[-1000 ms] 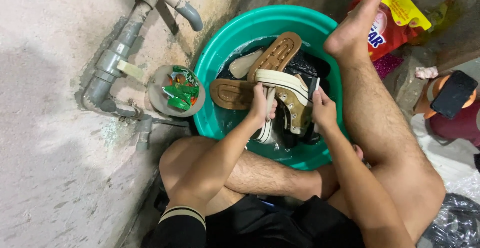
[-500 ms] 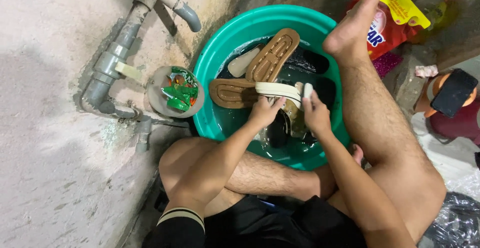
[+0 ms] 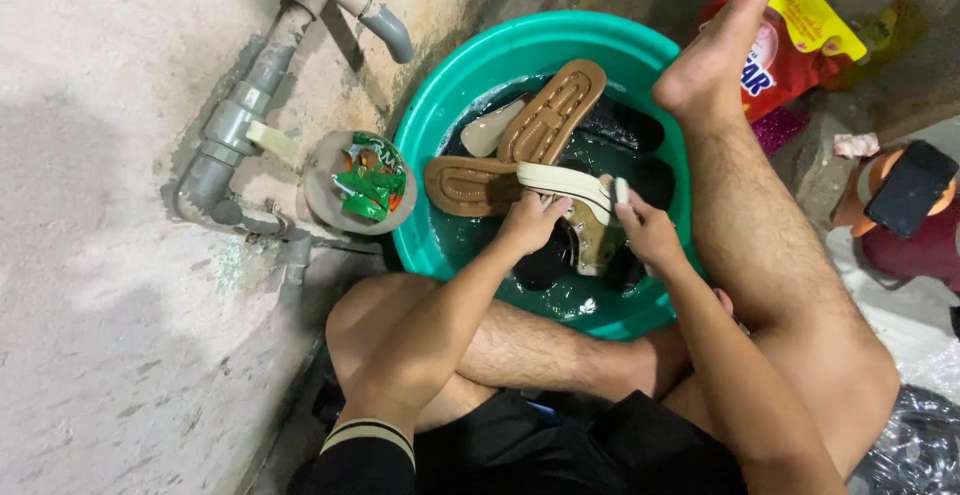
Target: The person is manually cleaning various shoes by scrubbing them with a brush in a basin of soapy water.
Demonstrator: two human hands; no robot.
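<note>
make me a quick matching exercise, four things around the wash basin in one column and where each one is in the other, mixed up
Things:
1. cream-soled sandal
2. grey tap
3. small dish of green sachets
4. red detergent bag

Places:
A. on the wall above the green basin
B. behind the raised foot
C. between the left hand and right hand
D. on the ground left of the basin

Pairs: 1-C, 2-A, 3-D, 4-B

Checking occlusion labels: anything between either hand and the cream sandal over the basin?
Nothing visible. The left hand already has its grip on the cream sandal, and the right hand touches its other end, above the green basin. The brown sandals lie beyond it, not between.
</note>
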